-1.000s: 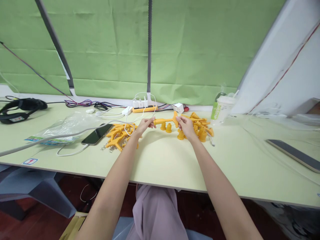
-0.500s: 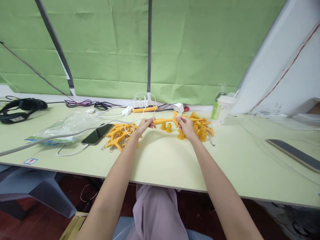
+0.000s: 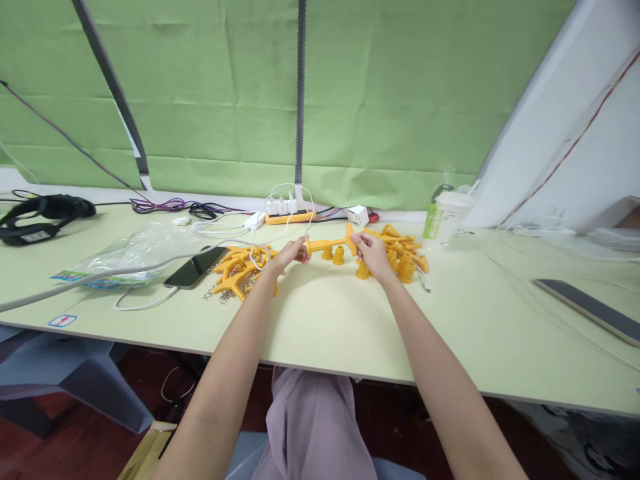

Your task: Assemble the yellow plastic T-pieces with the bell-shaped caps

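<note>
A yellow plastic T-handled piece [image 3: 351,241] lies level between my two hands, above the table. My right hand [image 3: 371,253] pinches its crossbar end. At the other end, my left hand [image 3: 295,252] has its fingers closed around the tip, where a flared yellow rim shows. Just behind the piece, small yellow bell-shaped caps [image 3: 339,255] stand on the table. More caps and yellow parts form a pile [image 3: 400,257] beside my right hand. By my left wrist is a heap of yellow T-handled pieces with thin metal chains [image 3: 237,273].
Left of the heap lie a phone [image 3: 195,268] on a cable and a clear plastic bag [image 3: 135,257]. A power strip [image 3: 290,217] with white plugs sits at the back. To the right are a lidded cup [image 3: 445,220] and another phone [image 3: 590,310]. Black headgear [image 3: 45,217] rests far left.
My left fingers have shifted slightly around the tip, and the flared rim there shows more plainly. My right hand keeps its pinch on the crossbar, almost unmoved.
</note>
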{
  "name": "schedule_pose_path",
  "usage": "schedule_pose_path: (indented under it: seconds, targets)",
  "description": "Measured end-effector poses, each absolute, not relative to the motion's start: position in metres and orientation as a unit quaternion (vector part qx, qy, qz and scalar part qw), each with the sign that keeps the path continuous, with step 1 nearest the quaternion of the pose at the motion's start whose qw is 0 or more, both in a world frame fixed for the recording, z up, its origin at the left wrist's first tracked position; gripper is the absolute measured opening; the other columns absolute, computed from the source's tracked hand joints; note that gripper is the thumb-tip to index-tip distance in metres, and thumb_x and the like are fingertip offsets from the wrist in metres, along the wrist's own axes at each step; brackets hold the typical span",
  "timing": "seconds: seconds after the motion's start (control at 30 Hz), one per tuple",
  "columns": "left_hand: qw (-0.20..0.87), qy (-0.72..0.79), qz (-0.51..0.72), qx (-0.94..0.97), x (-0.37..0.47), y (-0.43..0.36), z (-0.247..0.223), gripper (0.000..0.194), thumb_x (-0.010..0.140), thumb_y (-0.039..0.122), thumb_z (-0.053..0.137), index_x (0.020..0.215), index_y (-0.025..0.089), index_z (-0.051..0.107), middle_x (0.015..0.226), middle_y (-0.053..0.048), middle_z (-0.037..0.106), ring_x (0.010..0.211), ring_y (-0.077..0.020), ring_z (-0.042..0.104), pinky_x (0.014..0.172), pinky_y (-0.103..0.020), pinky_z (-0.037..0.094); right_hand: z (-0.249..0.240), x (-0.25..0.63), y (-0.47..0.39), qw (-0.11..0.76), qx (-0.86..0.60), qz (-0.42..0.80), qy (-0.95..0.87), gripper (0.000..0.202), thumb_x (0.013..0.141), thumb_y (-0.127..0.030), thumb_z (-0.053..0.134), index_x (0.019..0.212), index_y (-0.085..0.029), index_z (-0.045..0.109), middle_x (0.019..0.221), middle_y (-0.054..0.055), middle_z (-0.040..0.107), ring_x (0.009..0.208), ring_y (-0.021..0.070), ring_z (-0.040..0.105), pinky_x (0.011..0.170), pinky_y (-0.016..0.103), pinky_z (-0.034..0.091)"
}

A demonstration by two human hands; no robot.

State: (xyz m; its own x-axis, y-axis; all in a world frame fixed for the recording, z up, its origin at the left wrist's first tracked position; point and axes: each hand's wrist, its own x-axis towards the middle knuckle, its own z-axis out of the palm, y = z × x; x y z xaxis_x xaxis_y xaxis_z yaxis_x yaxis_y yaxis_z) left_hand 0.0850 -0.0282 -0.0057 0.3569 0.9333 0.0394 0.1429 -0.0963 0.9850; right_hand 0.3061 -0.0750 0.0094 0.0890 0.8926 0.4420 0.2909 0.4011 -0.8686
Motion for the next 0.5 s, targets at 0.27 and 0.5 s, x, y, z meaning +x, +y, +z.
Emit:
schedule_pose_path:
  seconds: [0.27,0.5]
  targets:
    - [0.415,0.454,0.427,0.662,0.076,-0.016,-0.013,0.063,0.082,0.060,0.028,0.067,0.013,0.066,0.066,-0.009,0.066,0.062,-0.0150,0.056,0.067,-0.028,0.045,0.016,0.321,-0.068,0.639,-0.475,0.273,-0.540,0.042,0.072,-0.058,0.057,0.060,-0.020,0.048,0.046,-0.007,0.038,0.039,0.0064,0.038,0.040,0.020,0.031]
    - [0.048,0.639,0.280,0.715,0.066,-0.024,-0.009,0.028,0.079,0.033,0.051,0.101,0.019,0.063,0.115,-0.011,0.059,0.111,-0.0268,0.048,0.090,-0.040,0.037,0.047,0.423,-0.034,0.553,-0.715,0.171,-0.392,0.035,0.081,-0.041,0.051,0.056,-0.019,0.043,0.045,-0.004,0.044,0.034,0.0065,0.038,0.037,0.021,0.031]
